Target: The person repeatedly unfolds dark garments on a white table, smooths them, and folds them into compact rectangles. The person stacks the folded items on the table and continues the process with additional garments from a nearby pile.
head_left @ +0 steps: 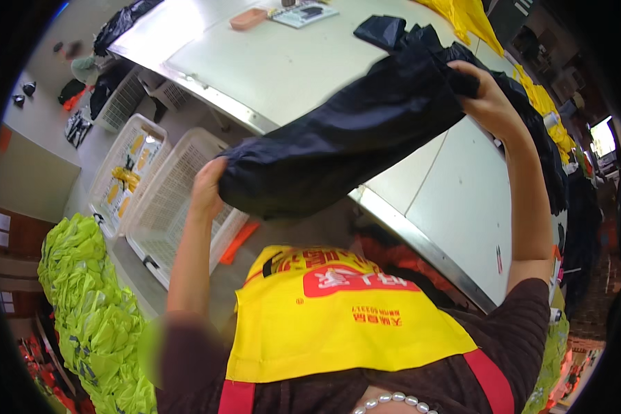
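A long, slightly shiny black fabric piece (345,138) is stretched slantwise between my two hands, above the near edge of the white table (276,76). My left hand (208,185) grips its lower left end, with the fingertips partly hidden behind the fabric. The upper right end is pinched in my right hand (486,100), thumb laid along the edge. Whether it is a sleeve, a trouser leg or another part I cannot tell. More black fabric (397,33) lies bunched on the table beyond my right hand.
Two white plastic baskets (165,200) stand left of the table, the farther one with yellow and white items. A large heap of lime-green material (90,310) lies at the lower left. On the table are a terracotta-coloured tray (248,19) and yellow cloth (466,21).
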`<state>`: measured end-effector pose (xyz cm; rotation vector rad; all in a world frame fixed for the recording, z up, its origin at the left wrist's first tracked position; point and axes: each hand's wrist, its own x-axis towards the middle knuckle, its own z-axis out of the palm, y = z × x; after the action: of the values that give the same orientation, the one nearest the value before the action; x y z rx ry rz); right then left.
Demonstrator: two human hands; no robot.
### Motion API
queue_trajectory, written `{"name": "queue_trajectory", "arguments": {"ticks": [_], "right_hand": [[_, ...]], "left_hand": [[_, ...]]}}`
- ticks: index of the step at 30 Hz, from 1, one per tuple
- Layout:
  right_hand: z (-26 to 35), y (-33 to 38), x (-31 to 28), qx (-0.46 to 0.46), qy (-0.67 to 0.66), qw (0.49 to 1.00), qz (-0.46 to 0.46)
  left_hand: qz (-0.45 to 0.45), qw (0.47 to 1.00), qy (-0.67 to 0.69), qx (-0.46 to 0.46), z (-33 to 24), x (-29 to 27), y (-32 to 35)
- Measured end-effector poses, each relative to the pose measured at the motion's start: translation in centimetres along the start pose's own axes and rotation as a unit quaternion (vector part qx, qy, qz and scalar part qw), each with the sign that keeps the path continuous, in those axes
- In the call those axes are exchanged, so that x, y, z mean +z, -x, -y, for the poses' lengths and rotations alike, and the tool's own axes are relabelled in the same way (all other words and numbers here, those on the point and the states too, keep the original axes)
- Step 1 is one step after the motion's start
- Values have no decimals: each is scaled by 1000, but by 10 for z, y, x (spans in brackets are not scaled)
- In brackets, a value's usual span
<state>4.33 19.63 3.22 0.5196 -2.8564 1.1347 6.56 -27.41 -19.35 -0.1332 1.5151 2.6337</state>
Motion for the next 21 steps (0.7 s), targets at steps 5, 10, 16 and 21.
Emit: {"name": "queue_trajectory", "arguments": {"ticks": [5,10,16,21], "right_hand": [[20,13,-86,-104,-141,982,-65],[76,-25,-106,-78,183,971,-135],[153,-134,-38,-149,299,935,-114],[137,-225,-29,-85,132,979,-130]], "left_hand": [[123,988,-7,97,-57,21,40],[-1,981,-163,106,-93,4,39],[-92,980,-42,171,-103,-6,-26],[-74,978,-41,191,-163,-51,-141]]}}
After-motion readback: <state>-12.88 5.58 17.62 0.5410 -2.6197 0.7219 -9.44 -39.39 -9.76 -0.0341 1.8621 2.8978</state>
